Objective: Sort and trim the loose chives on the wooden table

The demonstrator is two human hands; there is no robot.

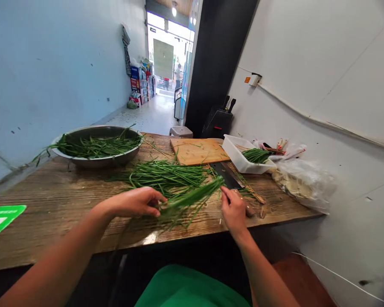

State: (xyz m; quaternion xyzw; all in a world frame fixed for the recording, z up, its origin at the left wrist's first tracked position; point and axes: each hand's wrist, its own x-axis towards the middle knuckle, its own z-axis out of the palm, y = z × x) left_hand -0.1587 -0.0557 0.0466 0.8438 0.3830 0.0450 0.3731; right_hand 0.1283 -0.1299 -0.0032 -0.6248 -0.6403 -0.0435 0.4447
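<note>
A bunch of garlic chives [192, 197] slants above the wooden table, its lower left end blurred. My right hand [234, 209] is closed on its right end, pinching between thumb and fingers. At the other end is my left hand [142, 201], thumb and fingers curved but apart; whether they touch the stalks is unclear. Just behind the bunch lies a pile of loose chives [166, 172]. A cleaver [226, 175] rests beyond my right hand, its handle partly hidden by that hand. Thin wooden skewers [255, 192] lie to its right.
A metal basin [107, 161] of chives stands at the left. Behind the pile is a cutting board [200, 151]. A white plastic container [238, 157] holding chives and skewers, and a clear plastic bag [307, 181], are at the right, near the wall.
</note>
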